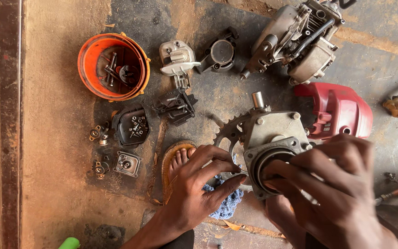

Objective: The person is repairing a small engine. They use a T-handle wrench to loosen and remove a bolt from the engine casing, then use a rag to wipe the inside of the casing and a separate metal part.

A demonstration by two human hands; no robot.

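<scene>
Engine housing — a grey cast-metal part with a short upright shaft on top — is shown on the concrete floor, low and right of centre, partly over a toothed sprocket. The left hand is set against the housing's left edge, its fingers half curled and pressed to the round flange, with a blue cloth beneath the palm. The right hand is laid over the circular opening, its fingers bent into the dark ring seated there; whether anything is pinched between them cannot be told. A sandalled foot is seen just left of the left hand. Farther up, a small engine and a red plastic cover are placed to the right. An orange bucket with loose screws is seen upper left, with a black tray of bolts and small carburettor parts below it.
</scene>
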